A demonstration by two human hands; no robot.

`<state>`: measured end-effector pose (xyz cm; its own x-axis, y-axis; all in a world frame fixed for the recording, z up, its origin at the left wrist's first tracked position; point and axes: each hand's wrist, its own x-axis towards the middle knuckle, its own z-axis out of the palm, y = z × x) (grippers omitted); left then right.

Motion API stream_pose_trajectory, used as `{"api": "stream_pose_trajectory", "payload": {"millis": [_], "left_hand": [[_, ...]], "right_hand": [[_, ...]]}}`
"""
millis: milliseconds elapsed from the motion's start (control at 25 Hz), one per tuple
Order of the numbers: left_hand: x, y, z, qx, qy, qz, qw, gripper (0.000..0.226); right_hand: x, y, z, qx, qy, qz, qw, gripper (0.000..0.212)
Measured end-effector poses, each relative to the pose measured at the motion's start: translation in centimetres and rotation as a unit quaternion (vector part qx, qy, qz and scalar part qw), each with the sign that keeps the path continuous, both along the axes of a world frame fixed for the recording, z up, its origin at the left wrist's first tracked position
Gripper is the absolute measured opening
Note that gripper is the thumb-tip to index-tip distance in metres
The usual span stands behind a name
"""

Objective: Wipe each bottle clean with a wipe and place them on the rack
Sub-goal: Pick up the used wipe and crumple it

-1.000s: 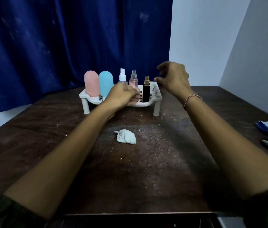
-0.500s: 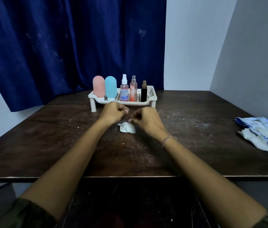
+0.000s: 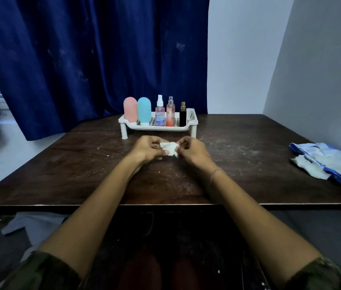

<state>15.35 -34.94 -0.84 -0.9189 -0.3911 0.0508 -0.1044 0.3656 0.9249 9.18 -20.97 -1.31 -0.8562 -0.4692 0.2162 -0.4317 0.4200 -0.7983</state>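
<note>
White and crumpled, the wipe [image 3: 169, 149] sits between both hands over the middle of the table [image 3: 249, 155], just nearer than the rack [image 3: 159, 127]. The left hand [image 3: 147, 148] pinches the wipe's left edge with curled fingers and thumb. The right hand [image 3: 192, 150] pinches its right edge the same way, with a thin bracelet [image 3: 215, 173] on that wrist.

The white plastic rack stands on short legs toward the far side of the table, in front of a dark blue curtain [image 3: 81, 59]. Five bottles stand upright on it in a row. From left to right they are a rounded pink bottle [image 3: 130, 109], a rounded light blue bottle [image 3: 144, 110] just beside it, a clear spray bottle [image 3: 160, 115] with a white top, a pink-orange spray bottle [image 3: 170, 115] and a slim black bottle [image 3: 183, 117].

At the table's right edge lies a blue and white pack [image 3: 337, 166] with pale cloths.
</note>
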Motion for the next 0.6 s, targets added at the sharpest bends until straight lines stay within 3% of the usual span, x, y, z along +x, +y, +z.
{"api": "stream_pose_trajectory", "payload": {"millis": [200,480,600], "left_hand": [[0.6,2.9,0.6,0.089,0.061,-0.022,0.994,0.04],[0.7,6.5,0.3,0.16,0.084,-0.077,0.981,0.039],[0.5,7.5,0.1,0.209,0.063,-0.082,0.973,0.021]], "right_hand": [[1.1,3.8,0.6,-0.152,-0.184,0.048,0.97,0.017],[1.3,6.9,0.0,-0.16,-0.181,0.057,0.969,0.014],[1.6,8.2,-0.1,-0.156,-0.19,0.071,0.967,0.017]]}}
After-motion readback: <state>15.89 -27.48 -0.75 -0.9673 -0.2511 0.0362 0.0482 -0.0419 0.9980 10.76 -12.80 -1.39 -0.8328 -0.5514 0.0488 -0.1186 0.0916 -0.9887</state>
